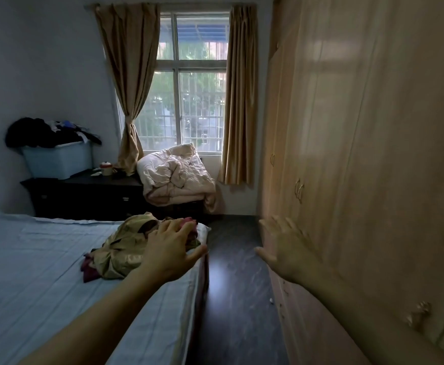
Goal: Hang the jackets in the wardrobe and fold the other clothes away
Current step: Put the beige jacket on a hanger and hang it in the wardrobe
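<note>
— Where are our clothes?
— The pile of clothes lies on the bed's far right corner; the wardrobe stands shut on the right.
— Our hands?
— Left hand and right hand reach forward, fingers spread, holding nothing.

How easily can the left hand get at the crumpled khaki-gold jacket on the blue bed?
Probably yes. The open left hand hovers over the crumpled khaki-gold jacket near the corner of the blue bed, and nothing lies between them.

Bare floor runs clear between bed and wardrobe.
</note>
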`<state>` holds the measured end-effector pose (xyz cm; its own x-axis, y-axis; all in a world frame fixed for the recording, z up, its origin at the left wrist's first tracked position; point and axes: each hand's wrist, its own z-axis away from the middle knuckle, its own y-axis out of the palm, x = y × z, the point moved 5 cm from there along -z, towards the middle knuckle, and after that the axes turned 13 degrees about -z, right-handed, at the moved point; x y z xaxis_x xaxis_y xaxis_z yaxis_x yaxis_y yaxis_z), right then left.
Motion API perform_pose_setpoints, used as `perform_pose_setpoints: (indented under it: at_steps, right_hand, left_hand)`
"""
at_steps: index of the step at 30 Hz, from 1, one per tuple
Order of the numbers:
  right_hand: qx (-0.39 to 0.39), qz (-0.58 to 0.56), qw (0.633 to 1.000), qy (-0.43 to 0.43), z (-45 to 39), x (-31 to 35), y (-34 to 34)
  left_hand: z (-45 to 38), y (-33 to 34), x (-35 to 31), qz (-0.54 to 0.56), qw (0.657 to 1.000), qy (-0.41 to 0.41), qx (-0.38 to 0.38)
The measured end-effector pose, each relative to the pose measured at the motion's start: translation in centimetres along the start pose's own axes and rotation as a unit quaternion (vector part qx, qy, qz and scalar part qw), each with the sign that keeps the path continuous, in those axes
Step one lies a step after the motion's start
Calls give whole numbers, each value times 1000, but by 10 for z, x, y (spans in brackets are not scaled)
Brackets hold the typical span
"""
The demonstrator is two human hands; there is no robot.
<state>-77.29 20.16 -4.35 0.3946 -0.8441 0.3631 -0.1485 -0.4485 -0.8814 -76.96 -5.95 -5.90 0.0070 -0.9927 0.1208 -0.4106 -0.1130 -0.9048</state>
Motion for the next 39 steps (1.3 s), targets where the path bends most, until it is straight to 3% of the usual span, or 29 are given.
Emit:
perform_pose_setpoints:
  at_steps: [5, 11, 24, 32, 39]
  right_hand:
    - [7, 0, 1000, 3, -39, -27, 15]
    - [7, -11, 1000, 13, -141, -64, 48]
    - [49, 10, 998, 30, -373, -108, 140]
    - [44, 11, 999, 20, -500, -157, 173]
    - [39, -15, 999, -4, -627, -242, 197]
  left_hand:
    - [-40, 27, -4, 8, 1000, 12, -9]
    - [-137, 96, 10, 24, 1000, 12, 1]
    - [-350, 227, 93, 63, 996, -34, 50]
    - [-456, 293, 98, 38, 997, -21, 61]
    - [-583, 361, 59, 8, 997, -22, 67]
